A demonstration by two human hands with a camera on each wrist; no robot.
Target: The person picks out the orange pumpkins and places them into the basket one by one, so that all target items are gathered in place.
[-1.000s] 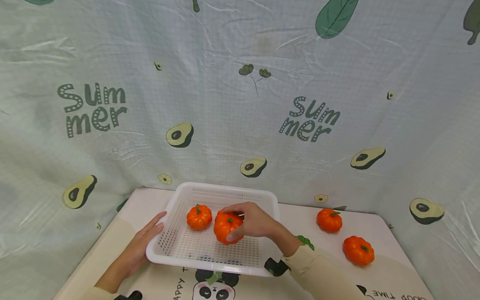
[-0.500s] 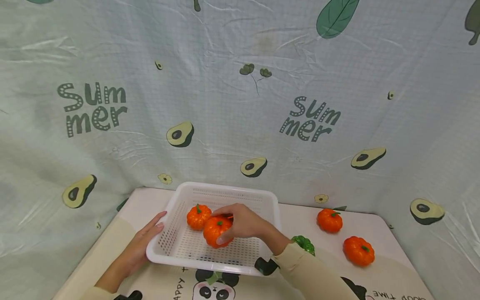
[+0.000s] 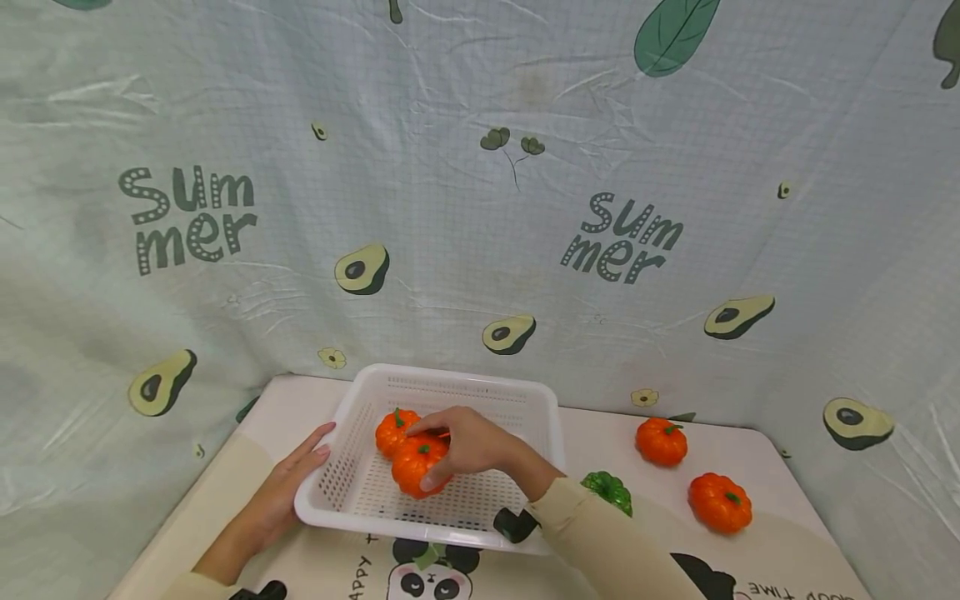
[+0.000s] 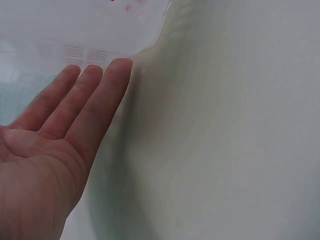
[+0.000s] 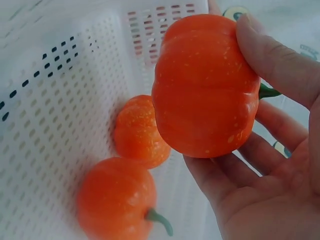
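My right hand [image 3: 468, 442] grips an orange mini pumpkin [image 5: 205, 85] between thumb and fingers, inside the white perforated plastic basket [image 3: 427, 533]. In the right wrist view, two more orange pumpkins lie in the basket, a speckled one [image 5: 140, 132] and one with a curved green stem [image 5: 117, 200]. The head view plainly shows only one of these, a pumpkin [image 3: 395, 431] at the left, partly behind the held one. My left hand [image 3: 279, 492] has its fingers straight, fingertips touching the basket's left side.
Right of the basket, a green pumpkin [image 3: 609, 492] sits partly behind my right sleeve. Farther right are two orange pumpkins, one toward the back [image 3: 662, 442] and one nearer [image 3: 720, 503]. A printed curtain [image 3: 450, 208] stands behind the table [image 3: 322, 575].
My right hand has moved left inside the basket with the pumpkin, which now overlaps the left pumpkin in the head view. More of the green pumpkin shows. The left hand stays put.
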